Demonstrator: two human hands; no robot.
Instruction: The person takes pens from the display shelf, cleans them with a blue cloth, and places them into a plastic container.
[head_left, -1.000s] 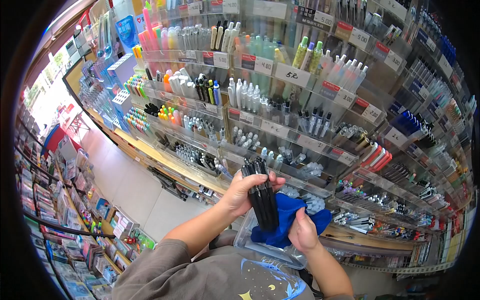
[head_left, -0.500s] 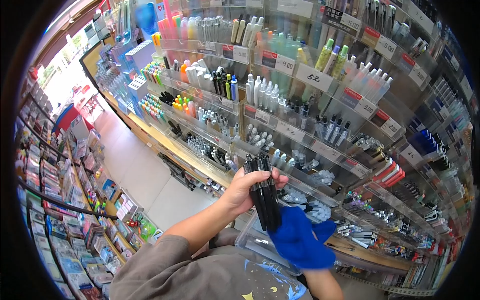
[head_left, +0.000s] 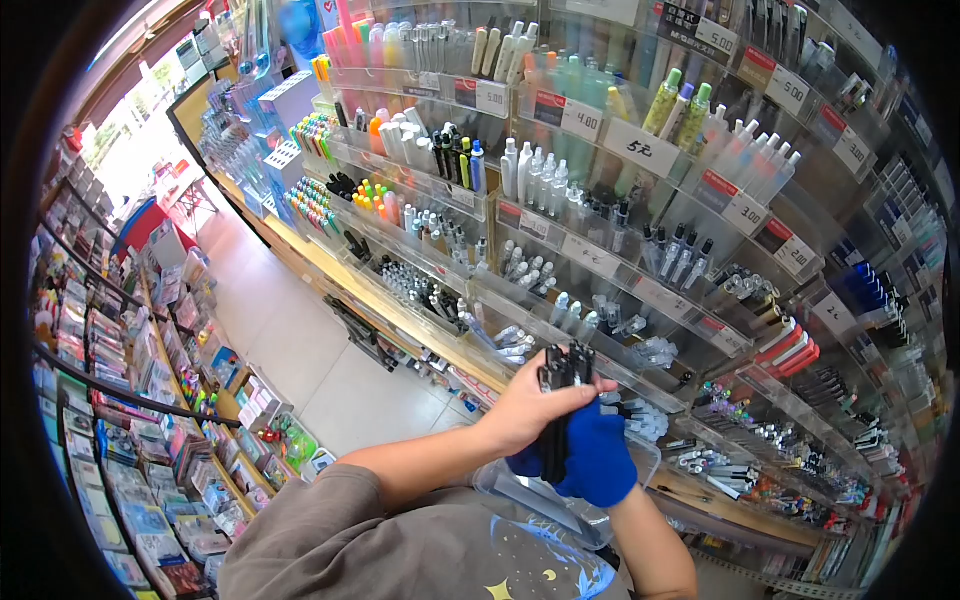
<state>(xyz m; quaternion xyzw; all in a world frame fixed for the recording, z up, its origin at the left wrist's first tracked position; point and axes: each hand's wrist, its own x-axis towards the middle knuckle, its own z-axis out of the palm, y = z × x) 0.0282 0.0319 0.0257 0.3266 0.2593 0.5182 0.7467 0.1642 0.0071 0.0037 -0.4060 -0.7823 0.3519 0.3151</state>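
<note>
My left hand (head_left: 532, 405) is closed around a bundle of black pens (head_left: 556, 440), its thumb laid across their upper part. The pens stand tilted, with their tops showing above the thumb. Over my right hand is a blue cloth or glove (head_left: 602, 455); its fingers are hidden. The blue fabric shows on both sides of the pens' lower part, wrapped around them. Below the hands, close to my shirt, sits a clear plastic box (head_left: 575, 520), partly covered by the hands and pens.
A tiered clear rack (head_left: 400, 255) of pens with price tags (head_left: 640, 148) rises in front. Red-capped pens (head_left: 787, 345) stand to the right. Left of me runs a tiled aisle (head_left: 270, 290), bordered by a shelf of small packaged goods (head_left: 140, 480).
Both hands have moved slightly right with the pens. The blue-covered right hand has come up from beside the pens' lower ends and now wraps around them.
</note>
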